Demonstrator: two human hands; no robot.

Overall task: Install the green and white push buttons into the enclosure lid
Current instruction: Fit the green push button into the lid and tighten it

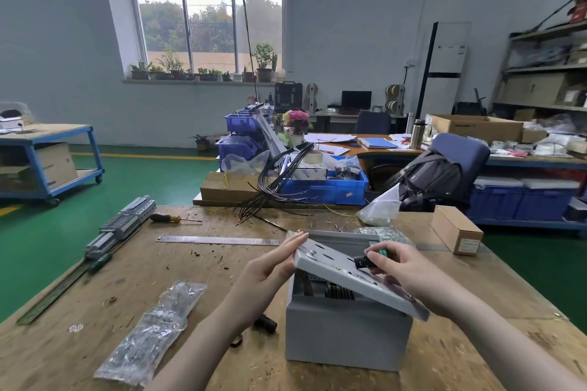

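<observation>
A grey enclosure box (344,333) stands on the wooden workbench (133,270). Its grey lid (330,267) lies tilted across the box top, with slots and holes in it. My left hand (273,263) holds the lid's left edge, fingers straight along the top and thumb under it. My right hand (397,267) grips the green push button (368,259), whose black body points at the lid and whose green cap shows between my fingers. No white button is visible.
A plastic bag of parts (152,327) lies at the front left. A steel ruler (219,240), a screwdriver (165,218) and DIN rail with terminals (117,232) lie further back. A small cardboard box (457,233) sits at the right, small black parts (265,324) left of the enclosure.
</observation>
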